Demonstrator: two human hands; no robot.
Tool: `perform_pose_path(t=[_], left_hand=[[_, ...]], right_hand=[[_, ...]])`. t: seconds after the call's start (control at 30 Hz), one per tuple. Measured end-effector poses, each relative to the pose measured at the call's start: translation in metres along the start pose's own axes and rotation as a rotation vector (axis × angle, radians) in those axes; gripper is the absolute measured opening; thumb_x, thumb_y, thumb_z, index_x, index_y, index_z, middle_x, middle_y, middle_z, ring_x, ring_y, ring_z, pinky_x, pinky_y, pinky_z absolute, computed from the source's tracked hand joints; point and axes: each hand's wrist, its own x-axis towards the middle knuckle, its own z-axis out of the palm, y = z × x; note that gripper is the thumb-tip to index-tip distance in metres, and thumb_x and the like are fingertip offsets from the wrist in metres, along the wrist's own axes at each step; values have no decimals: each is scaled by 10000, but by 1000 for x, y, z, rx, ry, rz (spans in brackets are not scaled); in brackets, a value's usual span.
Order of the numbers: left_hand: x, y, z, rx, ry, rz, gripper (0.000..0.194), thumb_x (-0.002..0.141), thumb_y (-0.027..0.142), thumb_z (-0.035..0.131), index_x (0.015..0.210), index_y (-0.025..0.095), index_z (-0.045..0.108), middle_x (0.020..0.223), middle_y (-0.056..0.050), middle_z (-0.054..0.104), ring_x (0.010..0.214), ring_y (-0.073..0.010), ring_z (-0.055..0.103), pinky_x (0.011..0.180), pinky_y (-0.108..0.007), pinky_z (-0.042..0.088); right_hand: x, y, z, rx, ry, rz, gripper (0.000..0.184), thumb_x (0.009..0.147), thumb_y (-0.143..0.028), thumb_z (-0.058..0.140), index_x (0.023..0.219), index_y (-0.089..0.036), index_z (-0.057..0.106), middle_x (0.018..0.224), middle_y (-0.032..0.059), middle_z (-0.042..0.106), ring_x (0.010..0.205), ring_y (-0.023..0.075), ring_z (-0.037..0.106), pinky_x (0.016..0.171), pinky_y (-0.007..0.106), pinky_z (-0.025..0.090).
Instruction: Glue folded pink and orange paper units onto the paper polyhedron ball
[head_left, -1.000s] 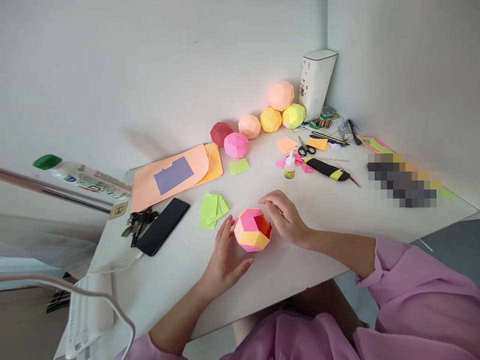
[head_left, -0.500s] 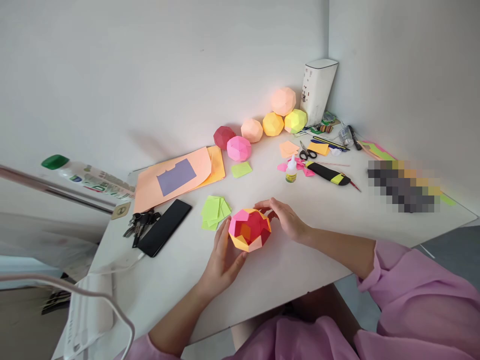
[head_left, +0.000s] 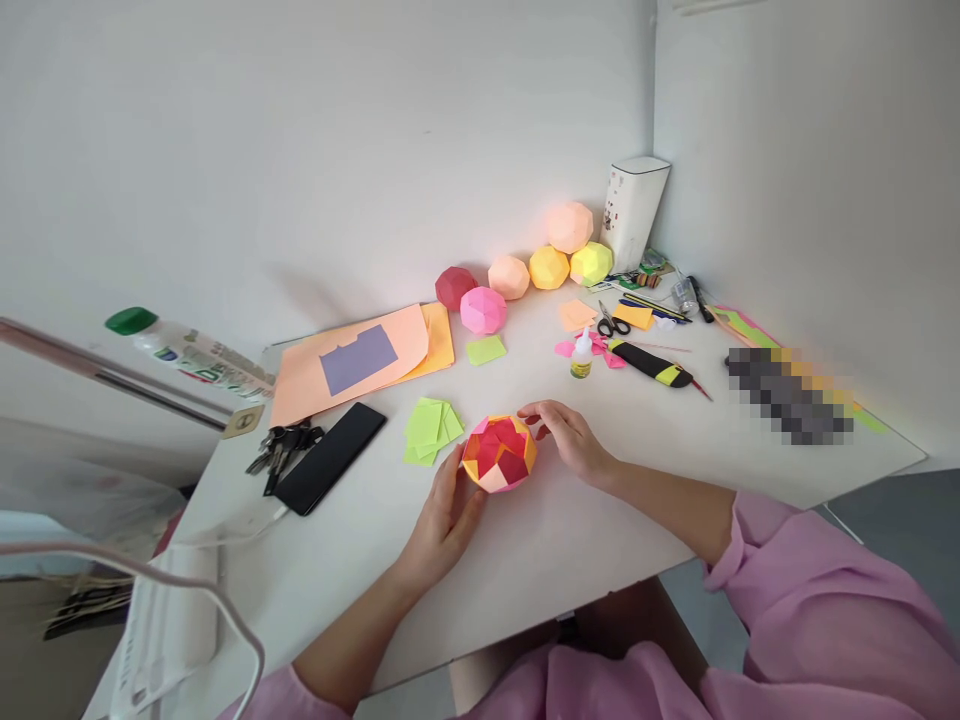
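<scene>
A partly built paper ball (head_left: 513, 467) of pink, red, orange and peach facets rests low over the desk, its open hollow facing up and showing red inside. My left hand (head_left: 439, 520) cups its left side, fingers behind and thumb at the front. Bent fingers of my right hand (head_left: 570, 440) meet the ball's upper right rim; their tips are partly hidden. Left of the ball lies a loose pile of green paper pieces (head_left: 429, 425), with a single green piece (head_left: 487, 350) farther back. A small glue bottle (head_left: 581, 355) stands upright beyond my right hand.
Finished paper balls (head_left: 484, 310) line the wall. Scissors (head_left: 613, 320), a utility knife (head_left: 649, 363) and pink paper scraps (head_left: 598, 343) lie right of centre. A phone (head_left: 330, 458), keys (head_left: 289, 445) and peach paper sheets (head_left: 300, 385) are on the left. A white box (head_left: 636, 215) stands in the corner.
The paper ball has turned between my hands, so different coloured facets face me and the opening sits higher. Both hands stay beside it. The view has tilted slightly.
</scene>
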Motion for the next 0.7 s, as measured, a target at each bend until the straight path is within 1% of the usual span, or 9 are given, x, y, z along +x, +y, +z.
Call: perform_pose_path(t=[0.1,0.27,0.4,0.47,0.53,0.57,0.63,0.67,0.7], left_hand=[[2,4,0,-7,-9,-2,576,968,299,433,1489,275,186,1514,-133,340,1385,-284,348,1137,-505,297],[3,11,-2,33,1,15,509,976,285,397,1463,272,248,1467,-129,392,1343,-271,391,1110,-484,341],[4,9,-2,97,26,-6,471,971,284,390,1435,259,309,1433,-134,426,1307,-269,436,1078,-476,390],[5,7,-3,178,91,-2,470,963,278,401,1425,232,328,1412,-151,445,1289,-277,461,1049,-487,425],[6,11,-5,306,215,54,418,948,261,421,1361,190,419,1334,-167,510,1242,-294,501,1007,-516,457],[5,17,-7,372,289,99,370,940,244,430,1300,170,481,1276,-170,550,1210,-301,523,982,-530,471],[0,39,-15,419,392,235,275,928,174,434,1166,170,571,1134,-142,622,1094,-271,590,925,-498,513],[-5,53,-19,393,411,278,275,924,129,424,1146,181,578,1113,-130,632,1061,-251,608,897,-463,534],[-13,69,-25,363,376,338,303,922,95,407,1153,194,576,1106,-123,644,1048,-241,621,869,-436,550]], right_hand=[[5,5,-2,-8,40,2,439,881,-562,434,915,-182,651,1018,76,643,944,194,578,743,315,479],[13,16,-4,36,69,71,440,847,-581,464,845,-173,630,919,59,628,833,167,576,675,287,473],[16,19,-5,43,72,81,447,829,-595,484,825,-170,624,861,52,618,787,160,573,647,282,476],[17,19,-6,43,74,80,454,823,-602,490,816,-168,623,851,53,617,778,160,573,637,281,477],[18,19,-6,41,83,77,469,814,-616,490,812,-165,620,839,56,615,766,162,572,626,281,478],[18,19,-6,40,89,76,477,810,-622,487,814,-164,618,833,56,613,761,162,573,621,282,479],[19,19,-6,37,97,74,485,806,-628,484,819,-162,616,827,57,614,752,163,574,614,283,481],[19,19,-6,34,100,75,482,807,-625,484,821,-162,618,825,57,616,746,162,575,613,284,483],[19,19,-6,31,100,79,474,810,-617,486,820,-163,621,824,57,620,739,161,575,613,285,485]])
